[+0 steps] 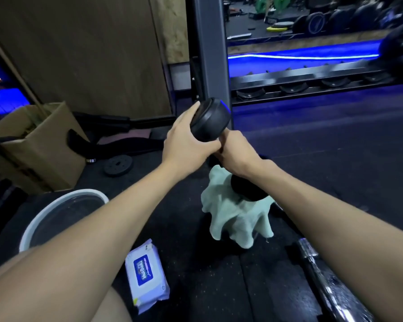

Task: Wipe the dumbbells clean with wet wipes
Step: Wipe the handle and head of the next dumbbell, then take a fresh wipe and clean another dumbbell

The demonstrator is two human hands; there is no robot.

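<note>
In mid-frame, above the dark floor (219, 275): black dumbbell (211, 120) held up off the ground, tilted, upper head twd the grey upright post (211, 54), lower head (247, 189) down by the cloth. Left hand (186, 140) cupped round the upper head, fingers wrapped over its far edge, thumb under near the handle. Right hand (236, 151) gripping the handle just below that head, knuckles up; handle itself mostly hidden by the fingers. Touching at the thumbs, both hands. Pale green cloth (235, 217) bunched under & round the lower head, hanging in folds twd the floor; can't tell if held by the right hand or just draped. Wet wipes pack (147, 275) flat on the floor, near bottom, w/ blue label, between the forearms, well apart from the dumbbell. White-rimmed basin (63, 214) at left, partly behind the left forearm. Cardboard box (37, 145) further left, flaps open. Small black weight plate (118, 165) flat on the floor beside the box. Chrome bar (330, 282) lying bottom right, partly under the right forearm. Rack rail w/ empty cradles (312, 84) at upper right, blue strip light (300, 56) behind it.
</note>
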